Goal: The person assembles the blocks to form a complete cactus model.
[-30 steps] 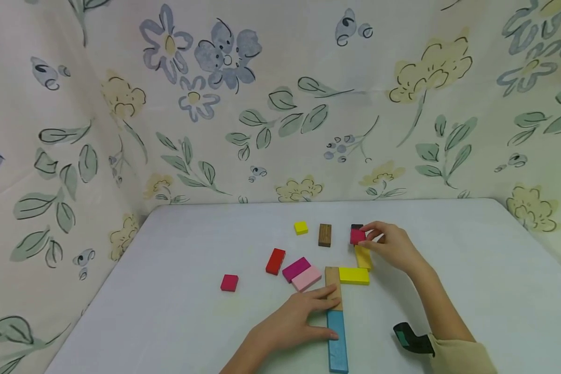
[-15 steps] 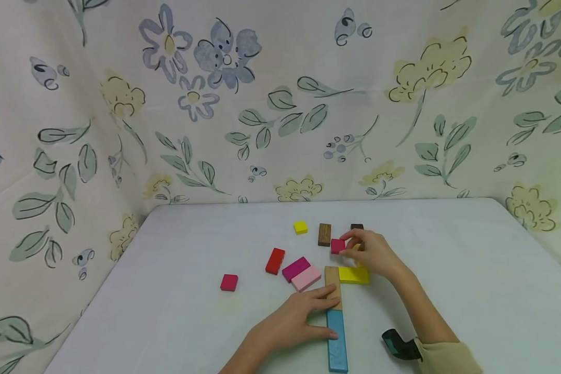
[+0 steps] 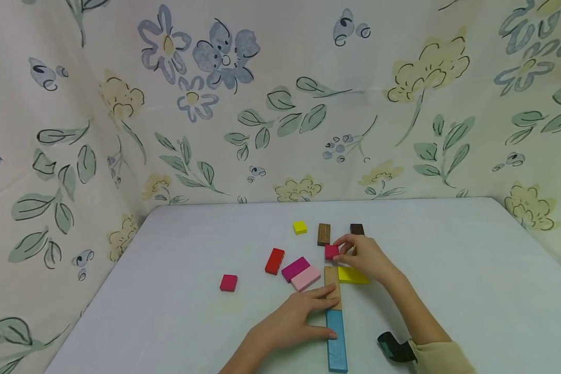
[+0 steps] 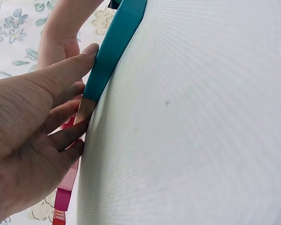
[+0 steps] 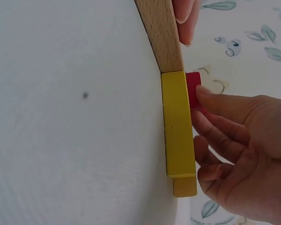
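My right hand (image 3: pixel 366 258) pinches a small crimson block (image 3: pixel 331 252) between thumb and fingers, just beyond the far end of a plain wooden block (image 3: pixel 331 275). Relaxed fingers of my left hand (image 3: pixel 292 321) rest on that wooden block, and its thumb touches a long blue block (image 3: pixel 337 345) joined end to end with it. A yellow block (image 3: pixel 354 276) lies crosswise against the wooden block's right side. In the right wrist view, a darker yellow block (image 5: pixel 185 187) shows past the yellow one's end; the right hand hides it in the head view.
Left of the row lie a pink block (image 3: pixel 306 278), a magenta block (image 3: pixel 295 269), a red block (image 3: pixel 275 261) and another crimson block (image 3: pixel 228 283). Farther back are a small yellow block (image 3: pixel 300 227), a brown block (image 3: pixel 324 235) and a dark brown block (image 3: pixel 357 229).
My right hand has carried the crimson block left and nearer, from in front of the dark brown block to the wooden block's far end. The left hand stays in place.
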`<state>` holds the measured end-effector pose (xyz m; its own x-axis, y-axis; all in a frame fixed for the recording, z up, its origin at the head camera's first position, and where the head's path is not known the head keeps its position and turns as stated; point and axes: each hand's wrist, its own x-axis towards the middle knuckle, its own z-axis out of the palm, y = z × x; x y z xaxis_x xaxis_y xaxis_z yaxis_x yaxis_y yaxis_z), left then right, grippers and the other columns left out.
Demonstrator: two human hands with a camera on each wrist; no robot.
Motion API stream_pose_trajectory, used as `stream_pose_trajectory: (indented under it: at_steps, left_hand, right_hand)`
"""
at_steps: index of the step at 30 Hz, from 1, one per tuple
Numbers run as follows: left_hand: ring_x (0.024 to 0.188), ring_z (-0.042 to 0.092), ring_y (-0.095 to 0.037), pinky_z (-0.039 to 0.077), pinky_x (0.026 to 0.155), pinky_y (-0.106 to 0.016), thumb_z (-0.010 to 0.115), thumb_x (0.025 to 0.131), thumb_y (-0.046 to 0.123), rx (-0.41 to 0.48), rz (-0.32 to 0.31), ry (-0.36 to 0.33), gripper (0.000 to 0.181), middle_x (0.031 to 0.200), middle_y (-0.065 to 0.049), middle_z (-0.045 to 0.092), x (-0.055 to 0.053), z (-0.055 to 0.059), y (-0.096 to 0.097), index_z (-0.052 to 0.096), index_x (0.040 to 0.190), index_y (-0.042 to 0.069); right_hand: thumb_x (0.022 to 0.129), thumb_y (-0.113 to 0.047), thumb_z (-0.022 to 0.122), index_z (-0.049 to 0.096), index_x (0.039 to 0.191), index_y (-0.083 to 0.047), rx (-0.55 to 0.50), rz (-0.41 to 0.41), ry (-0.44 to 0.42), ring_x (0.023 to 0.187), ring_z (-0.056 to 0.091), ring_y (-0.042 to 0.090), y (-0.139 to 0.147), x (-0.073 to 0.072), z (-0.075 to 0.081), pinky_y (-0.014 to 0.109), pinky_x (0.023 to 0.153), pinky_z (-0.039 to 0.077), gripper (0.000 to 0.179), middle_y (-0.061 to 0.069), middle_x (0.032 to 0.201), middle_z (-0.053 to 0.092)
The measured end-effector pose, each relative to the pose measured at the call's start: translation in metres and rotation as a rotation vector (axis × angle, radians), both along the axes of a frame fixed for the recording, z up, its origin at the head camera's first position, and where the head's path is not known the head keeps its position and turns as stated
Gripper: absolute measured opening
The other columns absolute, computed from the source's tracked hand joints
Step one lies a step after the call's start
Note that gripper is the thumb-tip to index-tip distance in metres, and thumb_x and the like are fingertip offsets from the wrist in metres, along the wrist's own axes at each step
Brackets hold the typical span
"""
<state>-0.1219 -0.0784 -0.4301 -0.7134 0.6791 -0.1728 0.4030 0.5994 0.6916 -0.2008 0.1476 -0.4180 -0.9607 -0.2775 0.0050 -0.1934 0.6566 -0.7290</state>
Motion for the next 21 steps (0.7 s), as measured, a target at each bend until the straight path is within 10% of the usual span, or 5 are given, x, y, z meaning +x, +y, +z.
stream_pose_trajectory:
  at_steps: [21]
  left_hand:
    - [0.154,0.04,-0.016,0.049,0.112,-0.029,0.076,0.097,0.041,0.024,0.001,-0.004,0.063,0.166,0.009,0.043,0.0006,0.0004,0.0001,0.056,0.154,0.025]
  right_hand:
    - [0.095,-0.009,0.076,0.072,0.119,0.0,0.039,0.008,-0.004,0.077,0.058,0.017,-0.0047,0.0006,-0.0043,0.028,0.072,0.059,0.026,0.005,0.09,0.068]
